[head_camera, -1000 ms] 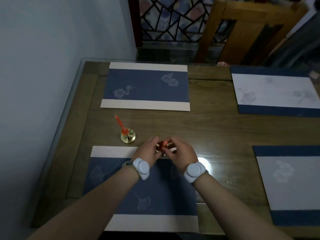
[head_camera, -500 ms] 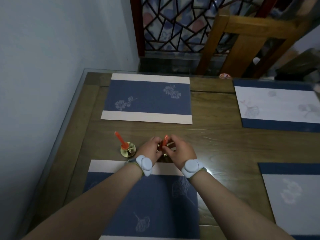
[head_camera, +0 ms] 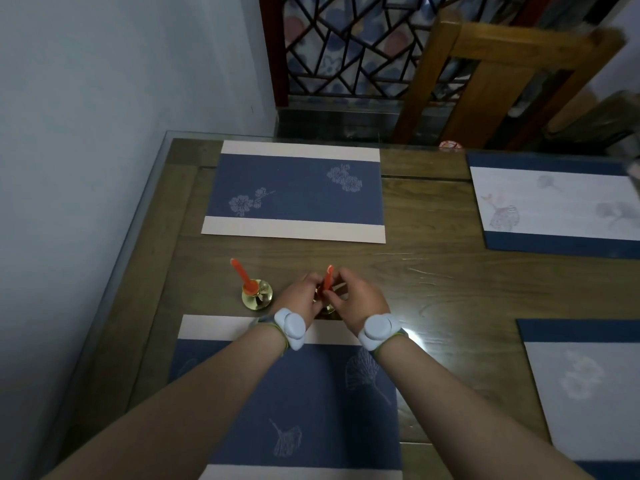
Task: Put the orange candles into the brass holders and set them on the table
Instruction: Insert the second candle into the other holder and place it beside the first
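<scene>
On the wooden table point(head_camera: 433, 289), both the left hand point(head_camera: 298, 296) and right hand point(head_camera: 360, 301) with fingers pinched on an orange candle point(head_camera: 327, 278), beside a filled brass holder point(head_camera: 257, 295).

Pale wall point(head_camera: 121, 81), lattice window point(head_camera: 346, 46), wooden chair point(head_camera: 512, 81) behind table point(head_camera: 433, 289).

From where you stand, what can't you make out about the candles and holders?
Head view only:
- Second brass holder: mostly hidden behind both hands; only a sliver shows.
- Second orange candle: its lower end is covered by the left hand and right hand, so seating is unclear.
- First candle in its holder: wick too small to see.
- Wooden chair: blurred, cut off by the top edge.
</scene>
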Action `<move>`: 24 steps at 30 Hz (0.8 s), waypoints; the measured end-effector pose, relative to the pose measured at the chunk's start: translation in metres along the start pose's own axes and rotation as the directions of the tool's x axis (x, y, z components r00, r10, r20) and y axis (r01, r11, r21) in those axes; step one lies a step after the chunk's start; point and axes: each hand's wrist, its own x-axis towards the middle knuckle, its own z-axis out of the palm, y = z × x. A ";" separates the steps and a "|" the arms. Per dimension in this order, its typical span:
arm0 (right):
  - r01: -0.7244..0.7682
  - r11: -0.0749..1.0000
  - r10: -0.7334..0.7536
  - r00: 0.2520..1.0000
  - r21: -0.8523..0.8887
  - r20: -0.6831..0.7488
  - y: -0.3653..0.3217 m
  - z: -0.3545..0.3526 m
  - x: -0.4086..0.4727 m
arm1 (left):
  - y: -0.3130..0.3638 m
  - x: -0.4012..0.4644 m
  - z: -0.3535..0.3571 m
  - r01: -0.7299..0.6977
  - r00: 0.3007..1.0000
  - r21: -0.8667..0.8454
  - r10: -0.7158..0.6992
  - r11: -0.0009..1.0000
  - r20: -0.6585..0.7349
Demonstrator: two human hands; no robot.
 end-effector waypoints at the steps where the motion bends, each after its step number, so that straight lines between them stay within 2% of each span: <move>1: -0.001 1.000 0.001 1.000 -0.003 -0.001 0.000 0.000 0.001 | 0.000 -0.001 0.000 -0.002 1.000 0.003 0.002 1.000 -0.002; 24: -0.018 0.999 0.021 0.998 -0.046 0.060 0.000 -0.003 0.004 | 0.001 -0.003 -0.010 0.022 1.000 -0.041 -0.023 0.999 -0.014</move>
